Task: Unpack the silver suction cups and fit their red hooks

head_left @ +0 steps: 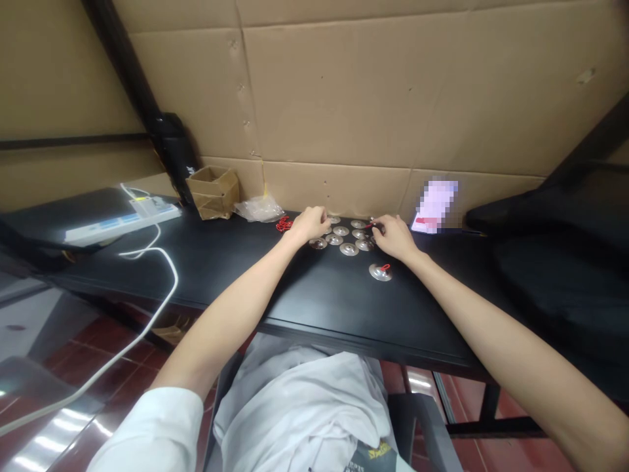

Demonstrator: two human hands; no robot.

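Several small silver finger cymbals [348,249], round with a domed centre, lie spread on the black table. One nearer cymbal [379,273] has a red cord loop [386,267] standing from its middle. My left hand [309,225] is at the left of the group, its fingers curled down by the cymbals; what they hold, if anything, is hidden. Beside it lies a small pile of red cords [284,224]. At the right of the group my right hand [394,236] pinches a red cord [369,226] just above the cymbals.
Along the cardboard wall [344,98] stand an open cardboard box [213,193], a clear plastic bag [260,208] and a lit phone [435,206]. A white power strip [122,225] with a cable lies left. A dark bag [555,262] sits right. The table's front edge [354,341] is near my lap.
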